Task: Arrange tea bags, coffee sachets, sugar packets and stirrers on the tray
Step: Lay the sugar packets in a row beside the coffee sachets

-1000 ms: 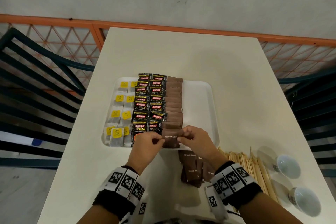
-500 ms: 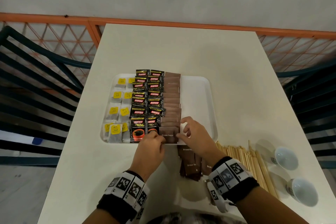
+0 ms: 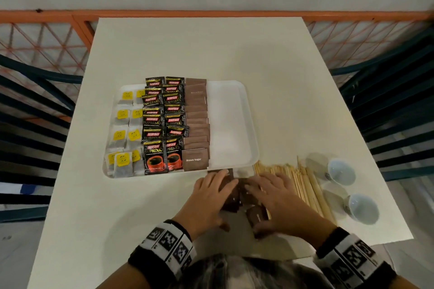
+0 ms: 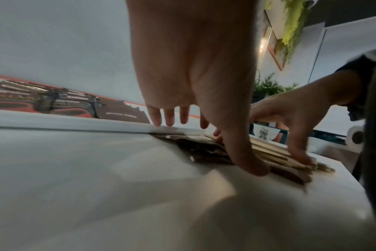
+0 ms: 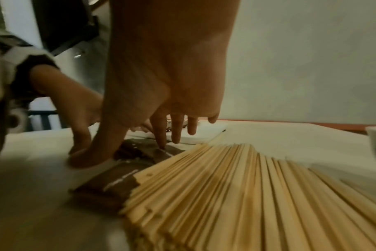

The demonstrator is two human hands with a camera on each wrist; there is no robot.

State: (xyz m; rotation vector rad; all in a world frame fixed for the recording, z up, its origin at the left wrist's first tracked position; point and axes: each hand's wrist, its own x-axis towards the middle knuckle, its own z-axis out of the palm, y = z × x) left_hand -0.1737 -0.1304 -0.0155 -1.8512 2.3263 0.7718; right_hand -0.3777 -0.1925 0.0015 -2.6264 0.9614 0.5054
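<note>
A white tray (image 3: 231, 124) holds tea bags (image 3: 122, 138) with yellow tags on the left, black coffee sachets (image 3: 163, 122) in the middle and a column of brown sugar packets (image 3: 196, 124). Its right part is bare. Loose brown sugar packets (image 3: 237, 195) lie on the table in front of the tray. My left hand (image 3: 211, 197) and right hand (image 3: 270, 197) rest on this pile with fingers spread and thumbs on the table, as the left wrist view (image 4: 204, 149) and right wrist view (image 5: 122, 183) show. Wooden stirrers (image 3: 303, 185) lie fanned out just right of the pile.
Two pale cups (image 3: 340, 171) (image 3: 362, 206) lie on the table right of the stirrers, near its right edge. Dark chairs (image 3: 394, 101) stand at both sides. An orange railing (image 3: 211, 14) runs behind the table's far edge.
Both hands set a brown sugar packet at the near end of the tray's sugar column, let go, and drew back to the loose pile in front of the tray.
</note>
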